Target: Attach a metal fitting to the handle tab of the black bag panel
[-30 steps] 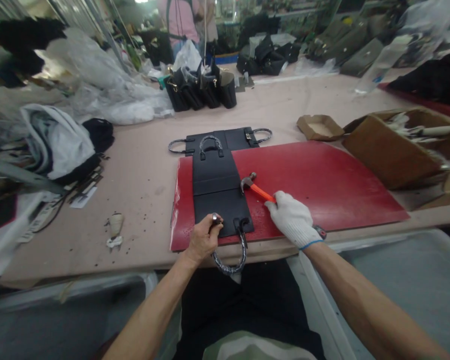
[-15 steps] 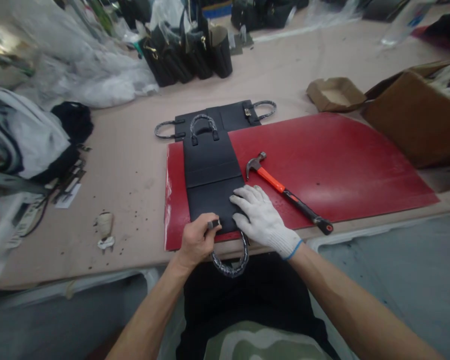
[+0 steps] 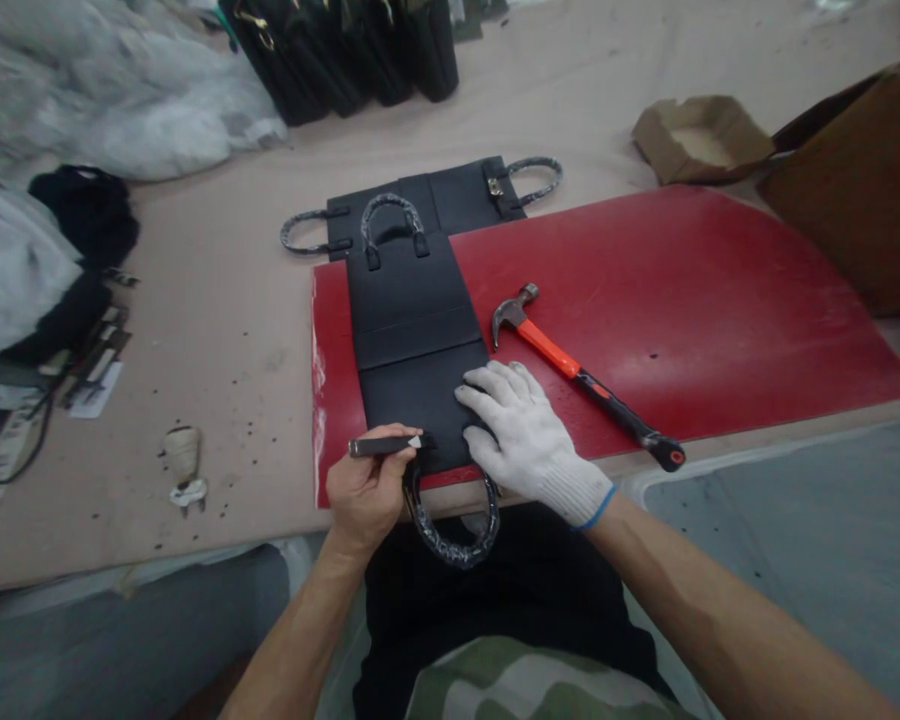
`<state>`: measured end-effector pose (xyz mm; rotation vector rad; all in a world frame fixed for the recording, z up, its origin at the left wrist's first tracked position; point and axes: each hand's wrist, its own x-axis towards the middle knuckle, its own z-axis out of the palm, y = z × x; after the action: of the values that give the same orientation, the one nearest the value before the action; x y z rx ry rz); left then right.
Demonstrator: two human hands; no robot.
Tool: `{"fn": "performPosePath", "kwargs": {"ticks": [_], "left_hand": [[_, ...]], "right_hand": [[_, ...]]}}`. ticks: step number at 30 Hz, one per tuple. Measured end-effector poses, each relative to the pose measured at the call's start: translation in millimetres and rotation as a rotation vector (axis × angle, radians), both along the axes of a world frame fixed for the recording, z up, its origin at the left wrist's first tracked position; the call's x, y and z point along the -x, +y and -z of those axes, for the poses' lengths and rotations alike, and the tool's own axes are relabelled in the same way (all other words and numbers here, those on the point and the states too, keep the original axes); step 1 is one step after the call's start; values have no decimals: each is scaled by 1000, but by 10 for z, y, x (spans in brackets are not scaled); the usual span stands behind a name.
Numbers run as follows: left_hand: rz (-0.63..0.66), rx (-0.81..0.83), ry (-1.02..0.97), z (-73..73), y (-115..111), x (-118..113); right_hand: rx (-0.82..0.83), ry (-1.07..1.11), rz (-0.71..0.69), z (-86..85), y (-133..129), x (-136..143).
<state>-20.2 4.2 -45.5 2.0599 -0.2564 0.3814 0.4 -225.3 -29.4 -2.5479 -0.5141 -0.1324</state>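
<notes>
Tilted flat since half a second ago, a slim metal punch [image 3: 386, 445] is pinched in the bare left hand [image 3: 366, 492]. Beside it, the gloved right hand [image 3: 529, 445] presses spread on one matte black bag panel [image 3: 414, 345], its wrapped handle [image 3: 450, 520] overhanging the worktop [image 3: 232, 330]. One hammer [image 3: 581, 377] lies on the red mat [image 3: 682, 310].

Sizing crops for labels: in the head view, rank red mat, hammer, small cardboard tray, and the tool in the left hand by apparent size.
1. red mat
2. hammer
3. cardboard tray, though it lies farther off, so its real rank against the hammer is unsure
4. tool in left hand
</notes>
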Motion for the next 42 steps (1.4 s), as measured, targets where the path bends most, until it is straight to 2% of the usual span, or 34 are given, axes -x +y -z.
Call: {"fn": "performPosePath", "kwargs": {"ticks": [5, 11, 21, 31, 42], "left_hand": [[64, 40, 4, -18, -32, -42], [139, 0, -72, -2, -121, -60], [178, -3, -85, -10, -122, -61], [135, -87, -96, -46, -152, -61], [196, -218, -224, -56, -214, -70]], "right_hand": [[-7, 14, 4, -15, 2, -9], [-16, 20, -4, -14, 2, -19], [-22, 24, -10, -13, -13, -13], [-22, 20, -9, -7, -15, -15], [-38, 15, -11, -20, -19, -5]]}}
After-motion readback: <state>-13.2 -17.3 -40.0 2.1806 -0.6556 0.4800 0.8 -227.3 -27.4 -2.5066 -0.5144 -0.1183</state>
